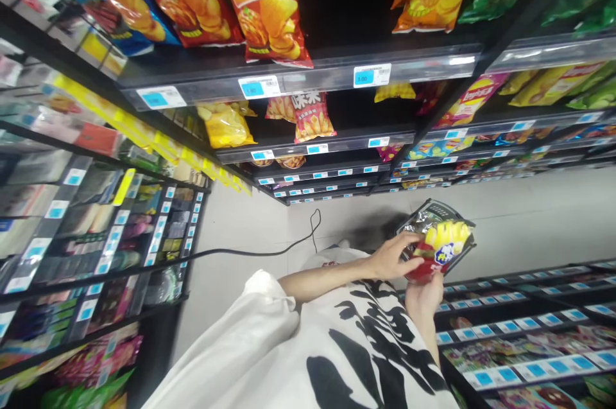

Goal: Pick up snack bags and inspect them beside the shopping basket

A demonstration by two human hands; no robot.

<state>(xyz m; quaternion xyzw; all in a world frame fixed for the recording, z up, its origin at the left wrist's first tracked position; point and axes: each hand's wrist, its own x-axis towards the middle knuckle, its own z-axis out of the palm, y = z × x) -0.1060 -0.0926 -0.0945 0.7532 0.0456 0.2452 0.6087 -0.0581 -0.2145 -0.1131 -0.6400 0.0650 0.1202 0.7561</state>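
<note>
A red and yellow snack bag with a picture of yellow sticks or fries is between my two hands, right of the middle. My left hand grips its left edge, thumb on the front and fingers above. My right hand holds its lower edge, the thumb on the front; its other fingers are mostly hidden. Behind and beneath the bag is a dark shopping basket. Shiny silvery and dark packaging shows inside it, too blurred to name.
A black shelf unit with a price rail and chip bags stands ahead. Packed shelves line the left, and low shelves the right. A black cable crosses the pale floor.
</note>
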